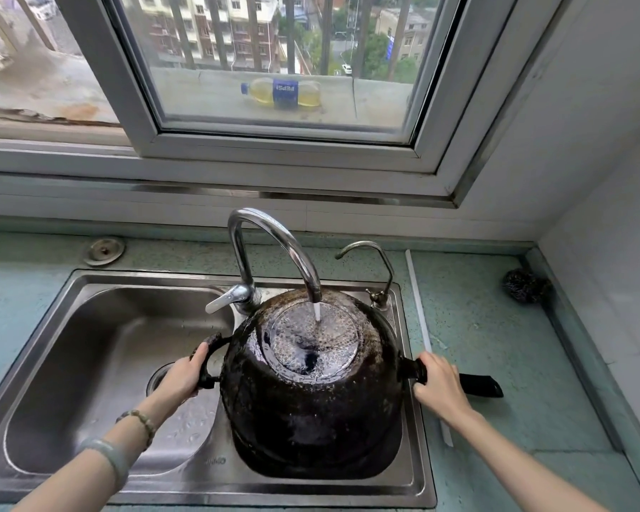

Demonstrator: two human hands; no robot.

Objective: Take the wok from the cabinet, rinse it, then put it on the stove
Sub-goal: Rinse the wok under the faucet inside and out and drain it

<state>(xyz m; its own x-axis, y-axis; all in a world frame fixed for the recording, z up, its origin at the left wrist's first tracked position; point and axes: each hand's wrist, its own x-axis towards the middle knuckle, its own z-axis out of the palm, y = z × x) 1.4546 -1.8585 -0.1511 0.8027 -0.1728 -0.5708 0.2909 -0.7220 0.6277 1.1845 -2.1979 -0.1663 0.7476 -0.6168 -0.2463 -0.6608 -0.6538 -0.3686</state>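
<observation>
Left grip (185,371) was curled round the wok's small loop handle (208,358), and right grip (440,380) was wrapped round the long black handle (483,385) close to the body. Both hands full, nothing loose. And the wok (311,404) itself? Upside down, base to the sky, right under the faucet (270,249) spout and over the basin on that side of the sink (89,327). The water stream (317,313) was landing on the flat bottom and sheeting outward. Rinse step, by my read, roughly mid-task; no stove in sight.

Trouble spots, as I judged them: the rounded base was shedding water every way, so spray could reach the tabletop (496,356) right of the faucet. Wet handles and a heavy-looking pan meant a slip could drop it into the basin with a bang. Turning it over looked like the tight bit. The spout hung just above the base, and the small tap (370,253) stood just right of the faucet, near the wok's far rim. A careless lift could clip either.

Room to move? Left of the faucet the other basin lay open. Further right of the faucet a steel scourer (525,286) sat by the wall, well apart from the long handle.
</observation>
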